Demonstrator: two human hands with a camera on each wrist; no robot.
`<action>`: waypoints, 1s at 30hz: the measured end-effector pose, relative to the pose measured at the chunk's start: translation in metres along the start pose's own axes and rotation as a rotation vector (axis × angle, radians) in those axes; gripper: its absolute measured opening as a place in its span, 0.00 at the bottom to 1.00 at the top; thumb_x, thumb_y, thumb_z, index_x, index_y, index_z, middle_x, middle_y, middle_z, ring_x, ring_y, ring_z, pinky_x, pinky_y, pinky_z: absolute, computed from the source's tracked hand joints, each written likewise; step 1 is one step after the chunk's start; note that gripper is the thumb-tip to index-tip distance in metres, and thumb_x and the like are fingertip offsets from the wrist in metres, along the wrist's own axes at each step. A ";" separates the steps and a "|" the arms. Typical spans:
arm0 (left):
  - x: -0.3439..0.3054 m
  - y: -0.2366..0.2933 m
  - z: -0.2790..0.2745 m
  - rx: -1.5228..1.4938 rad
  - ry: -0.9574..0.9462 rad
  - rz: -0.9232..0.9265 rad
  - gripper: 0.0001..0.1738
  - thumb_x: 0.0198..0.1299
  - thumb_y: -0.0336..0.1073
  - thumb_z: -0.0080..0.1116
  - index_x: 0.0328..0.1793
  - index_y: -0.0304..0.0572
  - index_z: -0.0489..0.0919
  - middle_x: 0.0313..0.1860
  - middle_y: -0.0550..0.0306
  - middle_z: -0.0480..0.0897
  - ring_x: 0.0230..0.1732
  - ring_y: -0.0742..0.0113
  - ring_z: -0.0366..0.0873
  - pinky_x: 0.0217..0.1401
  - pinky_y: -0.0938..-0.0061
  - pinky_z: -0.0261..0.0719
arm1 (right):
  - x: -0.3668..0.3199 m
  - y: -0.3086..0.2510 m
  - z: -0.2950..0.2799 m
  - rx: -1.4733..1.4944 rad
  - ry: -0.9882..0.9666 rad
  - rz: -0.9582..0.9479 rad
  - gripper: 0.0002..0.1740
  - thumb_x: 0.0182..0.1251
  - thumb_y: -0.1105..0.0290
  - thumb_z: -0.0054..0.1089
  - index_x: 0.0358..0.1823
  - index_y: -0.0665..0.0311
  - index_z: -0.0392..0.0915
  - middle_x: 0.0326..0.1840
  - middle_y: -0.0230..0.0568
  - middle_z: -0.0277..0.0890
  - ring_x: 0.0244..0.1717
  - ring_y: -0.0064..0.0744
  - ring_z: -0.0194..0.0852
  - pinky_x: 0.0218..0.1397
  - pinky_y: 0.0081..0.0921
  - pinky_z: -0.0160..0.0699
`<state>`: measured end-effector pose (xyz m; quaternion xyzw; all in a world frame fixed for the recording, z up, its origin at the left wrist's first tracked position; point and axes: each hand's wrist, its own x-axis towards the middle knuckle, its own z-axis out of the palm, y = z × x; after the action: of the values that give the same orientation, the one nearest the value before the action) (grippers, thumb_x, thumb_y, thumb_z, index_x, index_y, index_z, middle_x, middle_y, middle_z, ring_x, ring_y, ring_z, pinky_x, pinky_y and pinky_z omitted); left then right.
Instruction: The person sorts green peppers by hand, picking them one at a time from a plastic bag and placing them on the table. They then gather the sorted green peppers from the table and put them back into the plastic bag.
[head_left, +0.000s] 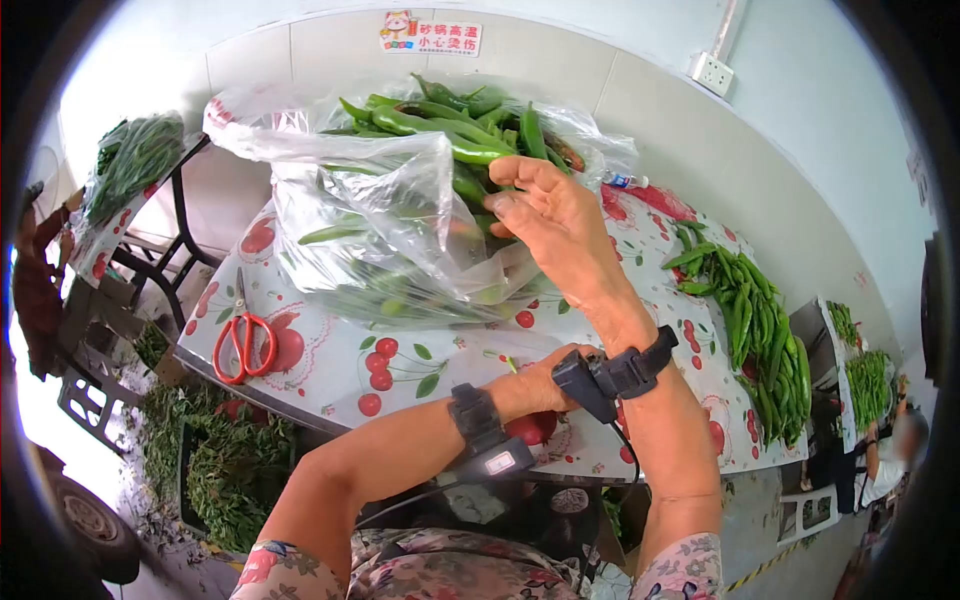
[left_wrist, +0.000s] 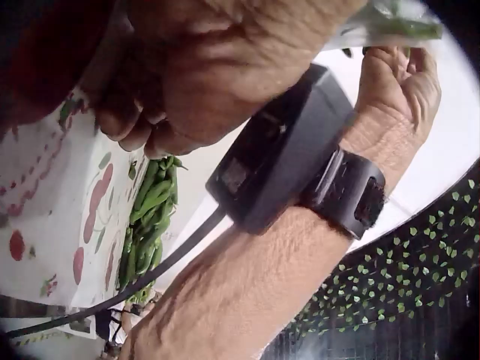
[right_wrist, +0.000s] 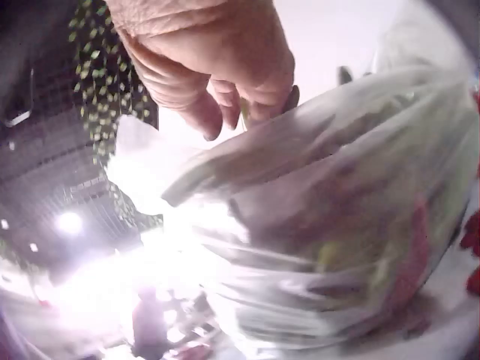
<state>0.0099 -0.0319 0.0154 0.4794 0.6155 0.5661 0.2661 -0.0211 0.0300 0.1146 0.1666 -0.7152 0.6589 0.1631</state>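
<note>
Green peppers (head_left: 470, 125) fill a clear plastic bag (head_left: 390, 190) lying open on the cherry-print tablecloth (head_left: 470, 350). At the bag's mouth my right hand (head_left: 560, 225) reaches over the pile and pinches a green pepper, of which only a greenish sliver shows between thumb and fingers in the right wrist view. Lower down, near the front of the table, is my left hand (left_wrist: 225, 75), its fingers curled over the cloth. The right wrist and its camera cover most of it in the head view; whether it holds anything I cannot tell.
Red-handled scissors (head_left: 244, 345) lie at the table's left end. A long heap of green peppers (head_left: 755, 325) spreads along the right side. On the floor at left stands a crate of leafy greens (head_left: 235, 470). Other people work at tables on both sides.
</note>
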 end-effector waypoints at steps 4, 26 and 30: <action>0.000 -0.013 0.008 0.013 0.076 0.162 0.16 0.45 0.29 0.62 0.43 0.43 0.78 0.36 0.55 0.82 0.37 0.66 0.78 0.43 0.74 0.76 | -0.020 -0.018 -0.006 -0.339 -0.211 -0.122 0.16 0.55 0.70 0.64 0.44 0.67 0.76 0.42 0.39 0.76 0.48 0.34 0.72 0.50 0.29 0.71; 0.014 -0.021 0.010 -0.009 -0.090 0.108 0.06 0.58 0.25 0.49 0.39 0.31 0.75 0.41 0.53 0.79 0.39 0.61 0.76 0.48 0.71 0.75 | -0.010 -0.040 -0.013 -0.233 0.018 -0.395 0.08 0.67 0.70 0.55 0.39 0.69 0.73 0.32 0.31 0.78 0.34 0.17 0.72 0.41 0.16 0.73; 0.022 -0.041 0.012 0.143 -0.064 0.237 0.10 0.52 0.29 0.56 0.40 0.34 0.76 0.34 0.47 0.80 0.34 0.55 0.75 0.43 0.68 0.75 | -0.004 -0.042 -0.013 -0.077 0.017 -0.460 0.08 0.67 0.70 0.55 0.39 0.68 0.74 0.31 0.32 0.77 0.34 0.18 0.72 0.40 0.18 0.74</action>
<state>-0.0002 -0.0026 -0.0214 0.5844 0.5846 0.5325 0.1821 0.0015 0.0395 0.1515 0.3134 -0.6816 0.5781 0.3210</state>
